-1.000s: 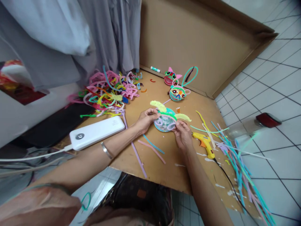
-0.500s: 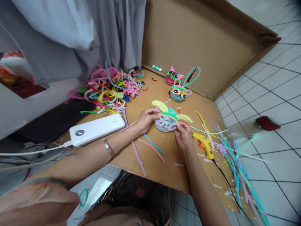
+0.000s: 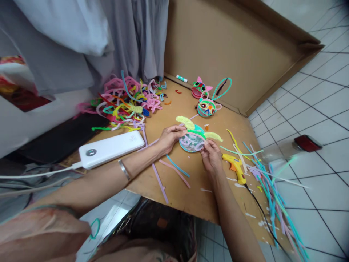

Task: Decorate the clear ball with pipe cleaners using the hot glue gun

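Note:
Between my two hands is a round clear craft ball [image 3: 192, 142] trimmed with green, teal and lilac pipe cleaners, with pale yellow fuzzy ear-like pieces on both sides. My left hand [image 3: 171, 137] pinches its upper left edge, just under one yellow piece [image 3: 185, 122]. On the lower right edge, my right hand [image 3: 211, 154] grips it with thumb and fingers, below the other yellow piece [image 3: 214, 136]. A yellow glue gun [image 3: 235, 168] lies right of my right hand. Loose blue [image 3: 177, 166] and pink pipe cleaners [image 3: 176, 173] lie below the ball.
Two finished-looking animal-face balls [image 3: 206, 108] stand at the back by a cardboard wall [image 3: 212, 51]. A tangled heap of pipe cleaners [image 3: 128, 102] is at left, near a white power bank [image 3: 111, 149] with a cable. A bundle of pipe cleaners [image 3: 275, 198] hangs over the right edge.
Both hands keep the same hold on the ball. The whole view has shifted very slightly; nothing was picked up or let go.

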Demonstrator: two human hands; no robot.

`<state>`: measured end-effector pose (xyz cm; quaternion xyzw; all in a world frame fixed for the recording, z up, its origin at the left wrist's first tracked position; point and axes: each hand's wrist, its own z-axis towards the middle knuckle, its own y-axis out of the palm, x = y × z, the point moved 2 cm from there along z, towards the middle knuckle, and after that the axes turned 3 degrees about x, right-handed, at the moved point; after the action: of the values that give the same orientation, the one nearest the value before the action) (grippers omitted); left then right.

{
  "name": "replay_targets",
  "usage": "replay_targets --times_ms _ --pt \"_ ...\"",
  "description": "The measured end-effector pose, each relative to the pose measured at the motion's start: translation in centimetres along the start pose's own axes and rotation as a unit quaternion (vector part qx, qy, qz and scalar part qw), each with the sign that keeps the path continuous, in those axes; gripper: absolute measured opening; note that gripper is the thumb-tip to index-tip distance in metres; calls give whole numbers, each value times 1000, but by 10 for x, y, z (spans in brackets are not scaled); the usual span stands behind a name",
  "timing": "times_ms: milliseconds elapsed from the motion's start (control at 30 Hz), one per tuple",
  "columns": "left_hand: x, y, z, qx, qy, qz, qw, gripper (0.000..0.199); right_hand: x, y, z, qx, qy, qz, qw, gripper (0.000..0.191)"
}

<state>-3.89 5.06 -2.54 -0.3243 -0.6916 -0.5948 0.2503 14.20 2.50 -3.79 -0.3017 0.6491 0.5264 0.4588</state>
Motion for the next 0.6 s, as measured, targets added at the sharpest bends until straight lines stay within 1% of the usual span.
replay_targets --times_ms 133,300,600 --pt "-2 -1 2 1 8 -11 1000 36 2 -2 2 13 9 8 1000 34" --pt "-4 -3 4 -23 17 -12 1000 40 3 -5 4 6 -11 0 1000 30" --pt "0 0 2 -43 -16 -18 999 32 -1 -8 5 13 -5 -1 1000 32"
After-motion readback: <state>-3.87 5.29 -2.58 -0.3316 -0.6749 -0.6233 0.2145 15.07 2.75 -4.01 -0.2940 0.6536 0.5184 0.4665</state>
